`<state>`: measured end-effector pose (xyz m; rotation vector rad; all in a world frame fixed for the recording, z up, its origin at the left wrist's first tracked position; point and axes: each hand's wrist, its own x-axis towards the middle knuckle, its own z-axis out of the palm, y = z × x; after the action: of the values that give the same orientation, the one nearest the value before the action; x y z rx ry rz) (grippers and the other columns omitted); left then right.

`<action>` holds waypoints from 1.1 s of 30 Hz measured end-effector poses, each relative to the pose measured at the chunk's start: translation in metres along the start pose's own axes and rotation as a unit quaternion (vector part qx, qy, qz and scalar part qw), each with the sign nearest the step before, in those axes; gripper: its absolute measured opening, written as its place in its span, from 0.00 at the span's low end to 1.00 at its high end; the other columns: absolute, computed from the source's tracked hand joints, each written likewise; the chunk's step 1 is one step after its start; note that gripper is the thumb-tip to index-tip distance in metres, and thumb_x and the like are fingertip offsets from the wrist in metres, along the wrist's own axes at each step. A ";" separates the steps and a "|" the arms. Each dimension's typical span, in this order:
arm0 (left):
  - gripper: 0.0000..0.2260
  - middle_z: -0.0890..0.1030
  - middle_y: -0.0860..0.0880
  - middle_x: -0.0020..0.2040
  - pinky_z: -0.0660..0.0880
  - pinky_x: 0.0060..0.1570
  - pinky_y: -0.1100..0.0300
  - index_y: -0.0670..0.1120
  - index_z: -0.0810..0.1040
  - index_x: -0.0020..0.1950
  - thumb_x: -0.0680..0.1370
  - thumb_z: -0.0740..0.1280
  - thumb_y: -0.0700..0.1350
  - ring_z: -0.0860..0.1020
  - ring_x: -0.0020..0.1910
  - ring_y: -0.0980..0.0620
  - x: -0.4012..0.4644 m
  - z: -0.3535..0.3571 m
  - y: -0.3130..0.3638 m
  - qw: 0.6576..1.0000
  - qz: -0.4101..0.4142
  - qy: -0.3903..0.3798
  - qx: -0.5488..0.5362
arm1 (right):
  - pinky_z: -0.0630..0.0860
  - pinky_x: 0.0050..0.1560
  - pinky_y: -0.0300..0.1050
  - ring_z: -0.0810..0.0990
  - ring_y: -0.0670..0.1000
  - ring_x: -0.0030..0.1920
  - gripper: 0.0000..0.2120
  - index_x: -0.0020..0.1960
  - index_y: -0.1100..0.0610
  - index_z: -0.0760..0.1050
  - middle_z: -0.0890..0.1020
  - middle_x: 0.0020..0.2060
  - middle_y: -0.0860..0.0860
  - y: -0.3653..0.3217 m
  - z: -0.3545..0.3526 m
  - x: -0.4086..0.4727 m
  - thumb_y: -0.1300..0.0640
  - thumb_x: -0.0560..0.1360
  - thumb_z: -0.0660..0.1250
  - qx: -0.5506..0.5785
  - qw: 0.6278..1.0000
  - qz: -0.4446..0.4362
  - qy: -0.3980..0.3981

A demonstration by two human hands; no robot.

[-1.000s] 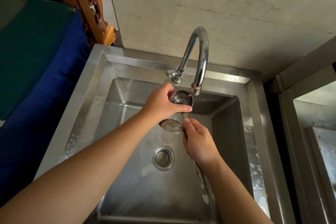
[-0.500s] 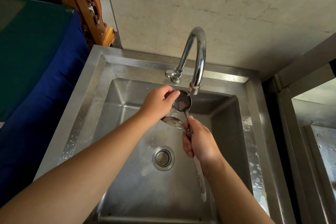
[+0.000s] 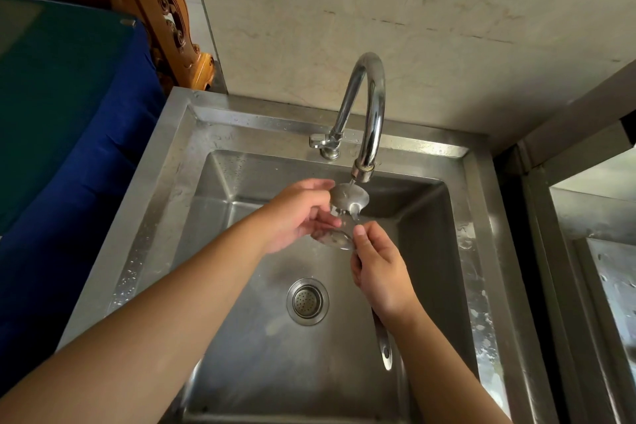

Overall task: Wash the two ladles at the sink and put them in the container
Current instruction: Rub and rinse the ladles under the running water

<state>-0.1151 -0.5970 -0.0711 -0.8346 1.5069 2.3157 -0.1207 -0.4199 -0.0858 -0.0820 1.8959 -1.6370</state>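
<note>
Two steel ladles are held over the steel sink (image 3: 172, 203). The upper ladle's bowl (image 3: 349, 197) is turned back-side up right under the tap's spout (image 3: 362, 173), and water runs onto it. The lower ladle's bowl (image 3: 335, 238) sits just beneath it. My right hand (image 3: 380, 274) grips both handles, whose ends (image 3: 382, 341) stick out below my wrist. My left hand (image 3: 297, 213) touches the upper bowl's left rim with its fingertips and cups the lower bowl. No container is in view.
A drain strainer (image 3: 307, 301) lies in the basin floor below my hands. The tap lever (image 3: 318, 140) is at the back rim. A blue and green cloth (image 3: 69, 134) covers the surface on the left. A second steel unit (image 3: 599, 251) stands on the right.
The upper ladle's bowl has turned over, from hollow side up to back side up under the water. My left hand has opened and slid to the bowl's left edge.
</note>
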 end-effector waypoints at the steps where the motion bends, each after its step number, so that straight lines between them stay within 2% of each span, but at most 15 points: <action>1: 0.23 0.81 0.40 0.47 0.76 0.37 0.56 0.42 0.71 0.70 0.76 0.60 0.29 0.82 0.36 0.49 0.000 -0.001 -0.001 1.000 0.005 -0.017 0.017 | 0.63 0.26 0.38 0.62 0.45 0.27 0.16 0.39 0.54 0.67 0.66 0.27 0.49 0.002 0.000 0.000 0.55 0.86 0.58 -0.014 1.000 -0.009 -0.003; 4: 0.26 0.84 0.49 0.47 0.79 0.38 0.61 0.44 0.73 0.70 0.73 0.71 0.30 0.82 0.41 0.53 0.003 -0.004 -0.008 0.996 0.037 -0.044 0.065 | 0.64 0.29 0.40 0.63 0.46 0.29 0.16 0.40 0.53 0.69 0.68 0.28 0.47 0.006 0.001 0.000 0.55 0.86 0.58 -0.023 0.999 -0.020 -0.019; 7: 0.33 0.84 0.48 0.56 0.79 0.52 0.57 0.46 0.72 0.70 0.68 0.78 0.31 0.83 0.52 0.52 0.007 -0.007 -0.013 0.992 0.061 -0.026 0.106 | 0.63 0.29 0.40 0.63 0.46 0.29 0.16 0.39 0.51 0.71 0.68 0.28 0.46 0.007 0.003 0.000 0.53 0.86 0.59 -0.006 0.999 -0.014 -0.037; 9: 0.36 0.83 0.47 0.58 0.78 0.57 0.54 0.47 0.72 0.70 0.65 0.80 0.33 0.83 0.55 0.50 0.011 -0.009 -0.014 0.990 0.073 -0.010 0.121 | 0.62 0.28 0.40 0.62 0.47 0.28 0.16 0.40 0.52 0.71 0.67 0.28 0.49 0.006 0.003 0.000 0.52 0.86 0.58 0.010 0.999 -0.008 -0.043; 11: 0.37 0.84 0.48 0.58 0.80 0.54 0.54 0.49 0.72 0.68 0.63 0.81 0.35 0.83 0.56 0.49 0.013 -0.010 -0.015 0.989 0.083 0.003 0.122 | 0.60 0.27 0.41 0.61 0.47 0.28 0.16 0.41 0.54 0.71 0.66 0.29 0.52 0.005 0.004 0.003 0.53 0.86 0.58 0.021 0.999 -0.004 -0.047; 14: 0.36 0.85 0.51 0.55 0.79 0.40 0.61 0.52 0.74 0.64 0.61 0.84 0.40 0.84 0.52 0.54 0.014 -0.009 -0.014 0.985 0.108 0.031 0.128 | 0.61 0.28 0.40 0.62 0.47 0.29 0.14 0.45 0.60 0.71 0.64 0.31 0.56 0.003 0.006 0.007 0.55 0.87 0.56 0.009 0.998 -0.020 -0.062; 16: 0.34 0.85 0.52 0.53 0.77 0.36 0.63 0.55 0.76 0.59 0.57 0.85 0.45 0.84 0.49 0.57 0.015 -0.006 -0.013 0.980 0.127 0.059 0.141 | 0.64 0.29 0.36 0.63 0.45 0.28 0.14 0.45 0.62 0.70 0.66 0.30 0.56 0.004 0.007 0.008 0.57 0.87 0.56 -0.021 0.997 -0.037 -0.070; 20: 0.33 0.85 0.55 0.49 0.78 0.40 0.62 0.58 0.77 0.53 0.52 0.85 0.52 0.84 0.45 0.58 0.019 -0.002 -0.012 0.973 0.139 0.084 0.166 | 0.68 0.33 0.37 0.67 0.46 0.30 0.14 0.44 0.60 0.72 0.71 0.30 0.52 0.011 0.005 0.009 0.57 0.86 0.58 -0.069 0.994 -0.054 -0.062; 24: 0.27 0.84 0.55 0.36 0.75 0.32 0.64 0.54 0.79 0.47 0.53 0.85 0.52 0.79 0.31 0.57 0.022 0.006 -0.012 0.979 0.106 0.065 0.164 | 0.69 0.38 0.44 0.70 0.47 0.33 0.13 0.43 0.58 0.73 0.73 0.30 0.48 0.021 -0.002 0.010 0.56 0.86 0.59 -0.109 0.991 -0.066 -0.049; 25: 0.25 0.83 0.55 0.35 0.74 0.30 0.64 0.53 0.80 0.46 0.54 0.85 0.50 0.78 0.29 0.57 0.022 0.008 -0.012 0.983 0.091 0.058 0.147 | 0.69 0.38 0.45 0.70 0.47 0.33 0.14 0.42 0.54 0.74 0.74 0.30 0.47 0.023 -0.003 0.010 0.56 0.85 0.60 -0.122 0.989 -0.070 -0.045; 28: 0.24 0.85 0.53 0.36 0.75 0.30 0.63 0.50 0.82 0.49 0.56 0.84 0.51 0.81 0.33 0.56 0.021 0.015 -0.011 0.992 0.039 0.064 0.105 | 0.69 0.38 0.41 0.70 0.45 0.32 0.19 0.37 0.42 0.71 0.74 0.29 0.45 0.026 -0.007 0.009 0.56 0.85 0.61 -0.165 0.982 -0.090 -0.031; 31: 0.21 0.86 0.49 0.39 0.74 0.39 0.57 0.48 0.85 0.48 0.61 0.80 0.57 0.81 0.37 0.51 0.023 0.020 -0.008 0.994 -0.007 0.083 0.074 | 0.68 0.35 0.37 0.70 0.43 0.32 0.19 0.36 0.42 0.69 0.74 0.29 0.45 0.028 -0.008 0.008 0.56 0.84 0.62 -0.199 0.974 -0.106 -0.028; 33: 0.19 0.83 0.48 0.38 0.73 0.40 0.54 0.49 0.85 0.48 0.62 0.78 0.57 0.78 0.37 0.49 0.024 0.021 -0.004 0.993 -0.036 0.096 0.058 | 0.68 0.35 0.36 0.70 0.43 0.31 0.20 0.36 0.40 0.68 0.74 0.29 0.44 0.029 -0.007 0.007 0.56 0.84 0.62 -0.196 0.975 -0.105 -0.024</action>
<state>-0.1390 -0.5786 -0.0818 -1.0878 1.6412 2.1260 -0.1198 -0.4098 -0.1153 -0.4959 2.2087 -1.3508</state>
